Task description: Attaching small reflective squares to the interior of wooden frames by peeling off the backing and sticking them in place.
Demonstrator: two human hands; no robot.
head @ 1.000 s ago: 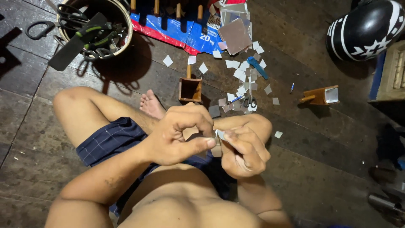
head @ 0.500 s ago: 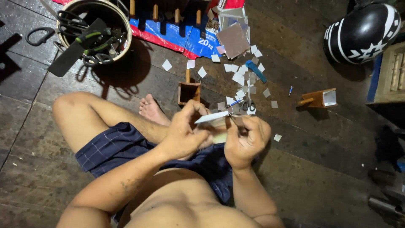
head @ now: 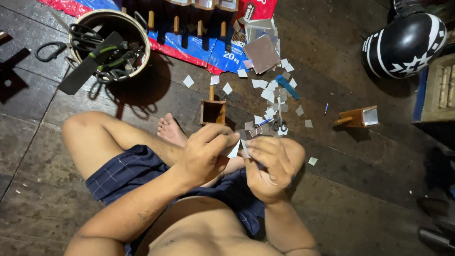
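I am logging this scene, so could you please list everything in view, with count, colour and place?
small piece: one, pale, pinched between both hands
cut squares: many, pale, floor ahead
wooden holders: two, brown, floor ahead and right
bucket: one, pale rim, upper left, holding tools
helmet: one, black and white, upper right
sack: one, blue and red, top
left hand: one, centre
right hand: one, centre

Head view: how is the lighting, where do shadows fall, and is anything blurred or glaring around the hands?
Head view: one hard light, so the bucket of tools throws a dark shadow toward the knee; the left hand and right hand are lit and sharp, pinching a small pale piece; the helmet shows mild glare; the frame corners sink into darkness.
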